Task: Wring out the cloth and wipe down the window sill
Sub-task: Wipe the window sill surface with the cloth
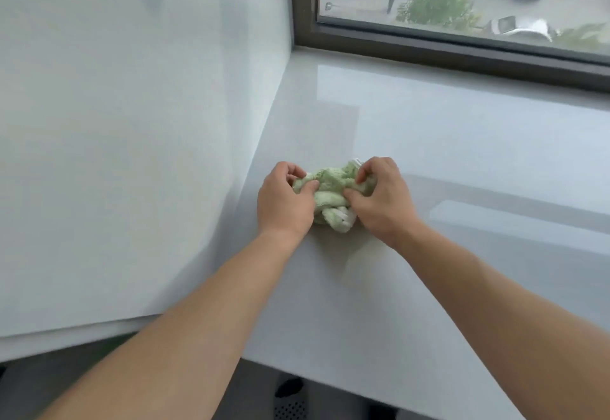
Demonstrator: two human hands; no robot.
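A crumpled light green cloth (330, 188) with a white edge lies bunched on the glossy white window sill (445, 142), near its left end. My left hand (284, 201) pinches the cloth's left side between thumb and fingers. My right hand (379, 195) pinches the right side the same way. Both hands rest low on the sill, and the lower part of the cloth is partly hidden between them.
A white side wall (132, 122) meets the sill just left of the cloth. The dark window frame (429, 46) runs along the back of the sill, with glass above. The sill's front edge (297, 367) drops to a dark floor below.
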